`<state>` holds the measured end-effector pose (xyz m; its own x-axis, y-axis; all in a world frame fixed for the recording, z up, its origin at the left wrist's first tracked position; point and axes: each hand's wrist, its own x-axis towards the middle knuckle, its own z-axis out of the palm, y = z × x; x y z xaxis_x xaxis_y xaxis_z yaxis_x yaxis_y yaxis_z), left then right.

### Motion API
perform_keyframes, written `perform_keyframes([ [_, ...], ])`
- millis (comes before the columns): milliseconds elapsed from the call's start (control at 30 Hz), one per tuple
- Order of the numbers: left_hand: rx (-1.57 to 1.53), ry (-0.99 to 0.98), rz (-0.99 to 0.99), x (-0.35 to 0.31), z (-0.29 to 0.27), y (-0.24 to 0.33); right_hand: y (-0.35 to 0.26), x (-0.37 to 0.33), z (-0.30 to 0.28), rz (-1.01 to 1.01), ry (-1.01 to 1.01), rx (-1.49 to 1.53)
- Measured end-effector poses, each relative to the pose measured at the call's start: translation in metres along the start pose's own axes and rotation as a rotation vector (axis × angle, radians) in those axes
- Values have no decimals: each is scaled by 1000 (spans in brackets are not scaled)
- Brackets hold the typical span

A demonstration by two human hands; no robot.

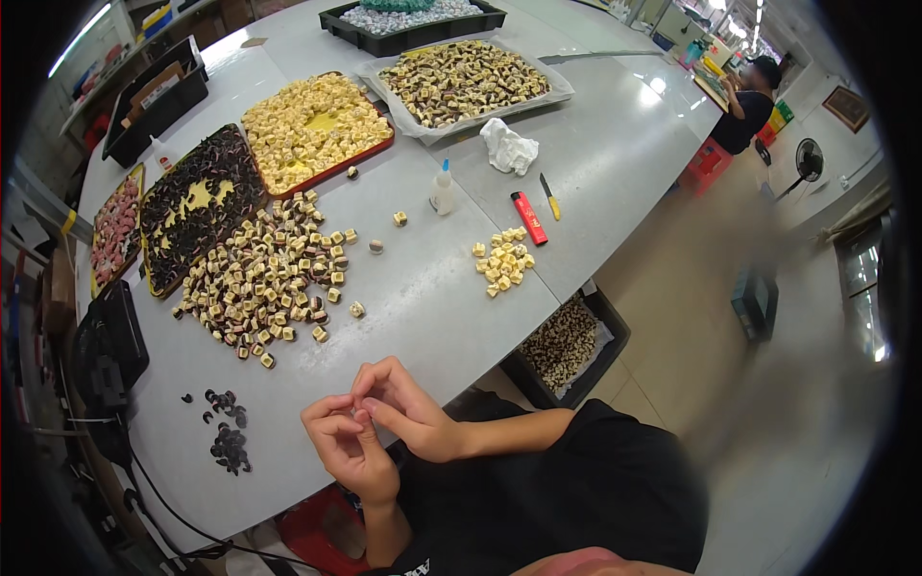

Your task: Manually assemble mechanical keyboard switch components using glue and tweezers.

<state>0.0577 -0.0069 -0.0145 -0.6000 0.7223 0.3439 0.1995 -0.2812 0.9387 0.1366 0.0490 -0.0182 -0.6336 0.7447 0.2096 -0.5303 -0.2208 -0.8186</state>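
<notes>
My left hand [353,459] and my right hand [415,415] meet fingertip to fingertip over the table's near edge. Both are closed in a pinch, and whatever sits between the fingertips is hidden or too small to make out. To their left lie several small black curved pieces [229,444]. Farther off spreads a large heap of small cream-and-dark block-shaped pieces [259,278], with a few strays beside it. A small group of plain cream pieces [503,261] lies to the right, near a red flat case [529,218] and a yellow-handled knife [550,197].
A blue-tipped squeeze bottle [442,189] stands mid-table by a crumpled white tissue [509,147]. Trays hold cream pieces [317,125], black pieces [206,230], pink pieces [117,230] and two-tone pieces [471,82]. A black bin [615,336] is below the right edge. Another person [749,110] sits far right.
</notes>
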Motion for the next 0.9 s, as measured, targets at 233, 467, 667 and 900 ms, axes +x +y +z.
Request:
perform_keyframes([
  [233, 19, 27, 24, -1, 1, 0, 1, 2, 0, -10, -35, 2],
  [467, 34, 27, 20, -7, -5, 0, -1, -4, 6, -12, 18, 10],
  [667, 183, -14, 132, -5, -4, 0, -3, 0, -10, 268, 82, 350],
  [900, 246, 16, 251, 1, 8, -6, -8, 14, -21, 316, -19, 600],
])
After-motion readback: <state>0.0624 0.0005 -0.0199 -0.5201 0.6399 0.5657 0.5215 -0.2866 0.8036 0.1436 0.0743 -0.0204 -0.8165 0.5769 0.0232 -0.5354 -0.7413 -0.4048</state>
